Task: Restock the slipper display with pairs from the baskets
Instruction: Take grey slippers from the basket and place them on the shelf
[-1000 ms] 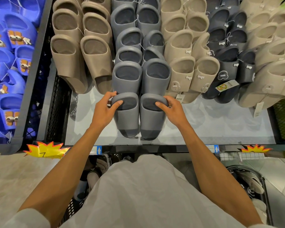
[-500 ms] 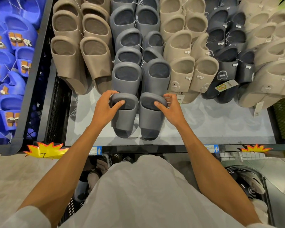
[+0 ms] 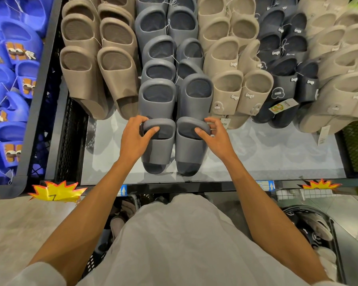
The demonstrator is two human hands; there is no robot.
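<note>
Left hand (image 3: 135, 139) and right hand (image 3: 218, 136) each pinch a heel rim of grey pair (image 3: 159, 153) at grey row's (image 3: 157, 96) 6 o'clock end; best slide both evenly toward 12 o'clock, kept touching.

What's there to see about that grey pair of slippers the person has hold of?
The grey pair is two plain dark grey slides, matte and foam-like, each with a broad strap and an open toe. They lie side by side on the pale shelf, toes toward the person, heels up against the grey slippers lined up behind. The left hand grips the heel rim of one and the right hand grips the other, thumbs inside.
</note>
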